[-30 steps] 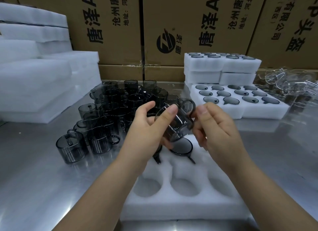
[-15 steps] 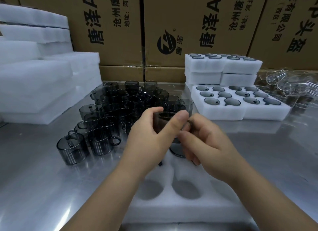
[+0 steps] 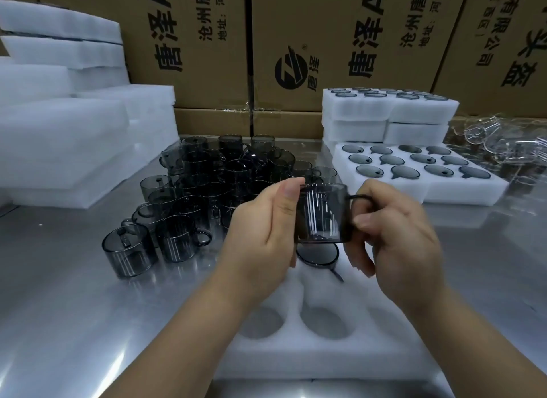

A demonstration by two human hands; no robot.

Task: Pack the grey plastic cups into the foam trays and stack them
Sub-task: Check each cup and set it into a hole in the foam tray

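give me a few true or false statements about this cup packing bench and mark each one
1. The left hand and right hand both hold one grey cup above the near foam tray. True.
2. Every pocket of the near tray is filled. False: one seated cup shows, and the front pockets are empty.
3. The right hand's fingers are at the cup's handle. True.
4. The spare cups are piled right of the near tray. False: the loose grey cups are piled to its left and behind it.
5. The filled tray at right rear has a cup in each visible pocket. True.
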